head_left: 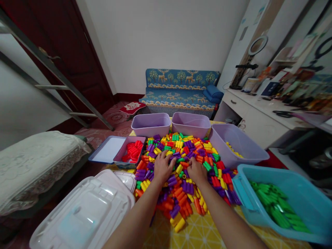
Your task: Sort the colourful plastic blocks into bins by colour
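Observation:
A heap of small plastic tube pieces (pixel 181 162) in red, orange, yellow, green and purple covers the table in front of me. My left hand (pixel 163 166) lies flat on the heap with fingers spread. My right hand (pixel 196 171) rests on the pieces beside it, fingers curled down into the pile; what they grip is hidden. A small purple tray (pixel 118 155) at the left holds red pieces. A blue bin (pixel 306 204) at the right holds green pieces. A purple bin (pixel 249 150) at the back right holds a few yellow pieces.
Two more purple bins (pixel 150 123) (pixel 191 123) stand behind the heap. A blue lid (pixel 105 150) lies left of the red tray. A white lidded box (pixel 85 214) sits at the near left. The table has a yellow patterned cloth (pixel 202 235). A white desk (pixel 259 114) is right, a bed (pixel 33 162) left.

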Demonstrator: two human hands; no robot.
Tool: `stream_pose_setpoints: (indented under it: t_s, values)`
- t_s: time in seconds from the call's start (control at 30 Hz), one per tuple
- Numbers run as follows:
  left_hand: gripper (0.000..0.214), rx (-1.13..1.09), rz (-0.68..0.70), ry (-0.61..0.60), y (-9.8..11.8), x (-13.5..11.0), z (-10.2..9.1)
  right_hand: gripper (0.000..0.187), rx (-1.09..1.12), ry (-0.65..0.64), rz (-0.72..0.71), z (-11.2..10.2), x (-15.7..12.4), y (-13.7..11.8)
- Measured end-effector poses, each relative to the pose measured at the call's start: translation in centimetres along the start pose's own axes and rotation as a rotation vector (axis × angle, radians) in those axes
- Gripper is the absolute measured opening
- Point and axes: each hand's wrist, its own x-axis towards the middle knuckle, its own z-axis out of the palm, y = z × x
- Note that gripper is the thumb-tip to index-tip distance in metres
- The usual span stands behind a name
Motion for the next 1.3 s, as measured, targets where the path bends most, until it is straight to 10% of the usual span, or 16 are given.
stream_pose_setpoints:
  t_s: [1.3]
  values:
    - [0.029, -0.051, 0.051, 0.018, -0.74, 0.11, 0.76, 0.017, 0.017, -0.039, 0.026, 0.24, 0.07, 0.13]
